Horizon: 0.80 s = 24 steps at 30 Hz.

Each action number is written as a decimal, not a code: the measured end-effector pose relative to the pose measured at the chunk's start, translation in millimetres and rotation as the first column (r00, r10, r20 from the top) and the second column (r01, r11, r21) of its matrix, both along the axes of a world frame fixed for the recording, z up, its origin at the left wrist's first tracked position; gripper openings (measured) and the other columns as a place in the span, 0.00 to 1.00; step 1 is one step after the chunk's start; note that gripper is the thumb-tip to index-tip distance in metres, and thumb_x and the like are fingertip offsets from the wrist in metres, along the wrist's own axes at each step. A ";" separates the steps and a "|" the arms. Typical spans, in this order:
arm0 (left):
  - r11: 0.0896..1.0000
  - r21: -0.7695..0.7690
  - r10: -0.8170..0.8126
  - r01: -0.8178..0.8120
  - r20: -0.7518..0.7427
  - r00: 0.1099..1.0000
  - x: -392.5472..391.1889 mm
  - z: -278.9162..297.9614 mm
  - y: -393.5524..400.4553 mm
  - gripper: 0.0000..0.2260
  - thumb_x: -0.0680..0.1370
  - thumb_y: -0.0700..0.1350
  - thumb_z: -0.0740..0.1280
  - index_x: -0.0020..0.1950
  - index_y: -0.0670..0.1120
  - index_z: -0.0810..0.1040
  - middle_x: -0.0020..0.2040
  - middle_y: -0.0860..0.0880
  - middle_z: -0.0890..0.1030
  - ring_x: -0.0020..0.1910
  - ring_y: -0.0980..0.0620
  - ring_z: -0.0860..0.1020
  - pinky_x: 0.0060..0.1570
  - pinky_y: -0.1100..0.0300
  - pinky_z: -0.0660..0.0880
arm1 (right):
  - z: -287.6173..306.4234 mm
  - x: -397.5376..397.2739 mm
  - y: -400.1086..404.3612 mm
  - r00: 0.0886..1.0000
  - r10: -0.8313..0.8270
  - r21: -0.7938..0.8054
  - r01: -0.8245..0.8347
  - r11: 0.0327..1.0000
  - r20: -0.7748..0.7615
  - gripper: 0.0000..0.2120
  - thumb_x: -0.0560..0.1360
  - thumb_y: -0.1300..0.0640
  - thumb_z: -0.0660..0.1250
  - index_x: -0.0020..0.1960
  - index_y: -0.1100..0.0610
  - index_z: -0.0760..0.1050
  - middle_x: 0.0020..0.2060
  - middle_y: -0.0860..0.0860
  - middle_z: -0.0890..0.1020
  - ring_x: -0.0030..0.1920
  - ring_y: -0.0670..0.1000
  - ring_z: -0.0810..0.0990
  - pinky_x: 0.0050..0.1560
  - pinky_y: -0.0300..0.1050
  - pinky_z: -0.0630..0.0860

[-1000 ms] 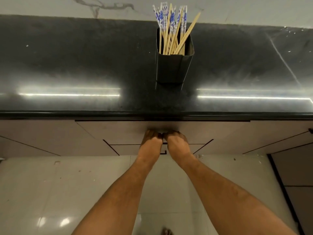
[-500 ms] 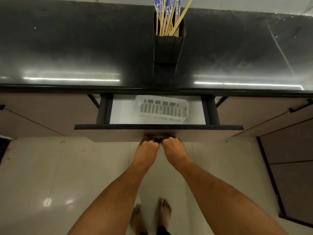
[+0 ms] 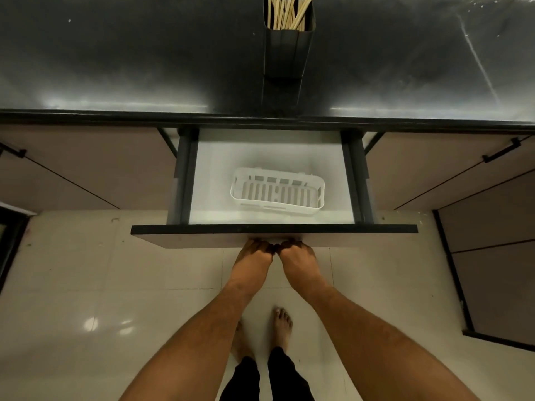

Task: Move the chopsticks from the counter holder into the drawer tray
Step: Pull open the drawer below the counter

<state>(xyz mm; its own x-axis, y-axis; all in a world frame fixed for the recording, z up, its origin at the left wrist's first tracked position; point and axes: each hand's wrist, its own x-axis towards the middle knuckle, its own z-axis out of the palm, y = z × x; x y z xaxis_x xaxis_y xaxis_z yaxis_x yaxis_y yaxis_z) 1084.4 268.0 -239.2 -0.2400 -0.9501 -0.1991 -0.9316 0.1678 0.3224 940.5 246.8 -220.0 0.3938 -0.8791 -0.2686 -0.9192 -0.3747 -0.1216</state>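
- Gripping the underside of the drawer front (image 3: 202,237), the left hand (image 3: 254,257) and the right hand (image 3: 298,257) sit side by side at its centre, knuckles nearly touching.
- Fingers of both hands curl under the lower edge of the panel (the fingertips are hidden behind it, so what they hold there cannot be told).
- The drawer stands pulled out below the dark worktop (image 3: 115,68); its pale floor (image 3: 231,157) is exposed between two dark side rails.
- A white slotted tray (image 3: 277,191) lies on the drawer floor, right of centre and nearer the front panel than the back.
- The chopsticks (image 3: 285,11) stand upright in a dark rectangular holder (image 3: 286,55) on the worktop, directly behind the drawer opening; their upper ends are cut off by the frame edge.
- Closed cabinet fronts (image 3: 86,169) flank the drawer on both sides.
- Two bare feet (image 3: 282,321) stand on the glossy tiled floor (image 3: 86,285) below the forearms.
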 end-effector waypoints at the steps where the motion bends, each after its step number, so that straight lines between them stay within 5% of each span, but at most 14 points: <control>1: 1.000 -0.008 -0.030 0.030 0.028 0.999 0.3 0.8 2.3 0.22 0.80 0.42 0.69 0.74 0.50 0.73 0.72 0.49 0.76 0.74 0.49 0.69 0.78 0.53 0.61 | 0.3 0.0 3.0 1.000 0.000 0.002 0.000 1.000 0.003 0.16 0.78 0.63 0.68 0.64 0.54 0.81 0.57 0.54 0.85 0.55 0.56 0.82 0.61 0.50 0.78; 11: 0.981 -0.079 -0.164 0.175 0.123 0.979 3.3 25.3 12.1 0.14 0.82 0.41 0.65 0.67 0.47 0.79 0.61 0.46 0.84 0.61 0.47 0.81 0.76 0.53 0.65 | 15.1 -3.9 19.8 0.987 -0.008 -0.011 0.010 1.000 0.159 0.15 0.77 0.65 0.68 0.62 0.56 0.81 0.56 0.56 0.85 0.52 0.58 0.83 0.58 0.51 0.81; 15: 0.936 -0.250 -0.240 0.247 0.058 0.969 5.2 46.1 16.3 0.05 0.76 0.41 0.72 0.51 0.45 0.85 0.45 0.46 0.87 0.44 0.48 0.85 0.59 0.54 0.79 | 33.9 -12.4 27.7 0.970 0.019 -0.165 0.023 0.986 0.244 0.06 0.74 0.63 0.72 0.50 0.58 0.83 0.45 0.56 0.86 0.41 0.56 0.83 0.45 0.50 0.83; 18: 0.863 -0.417 -0.308 0.286 0.013 0.951 9.0 67.2 16.2 0.03 0.77 0.41 0.71 0.45 0.45 0.84 0.37 0.47 0.84 0.35 0.50 0.80 0.46 0.56 0.78 | 55.3 -20.2 27.4 0.959 0.071 -0.288 0.011 0.958 0.275 0.02 0.74 0.63 0.71 0.46 0.58 0.81 0.39 0.53 0.83 0.37 0.53 0.79 0.39 0.48 0.80; 24: 0.826 -0.499 -0.279 0.264 0.046 0.959 20.3 116.0 -5.0 0.08 0.80 0.44 0.64 0.49 0.42 0.82 0.43 0.45 0.83 0.43 0.47 0.79 0.55 0.53 0.77 | 93.0 -29.5 13.8 0.966 0.105 -0.438 0.009 0.899 0.237 0.07 0.75 0.61 0.71 0.53 0.61 0.82 0.42 0.54 0.85 0.39 0.54 0.83 0.40 0.48 0.81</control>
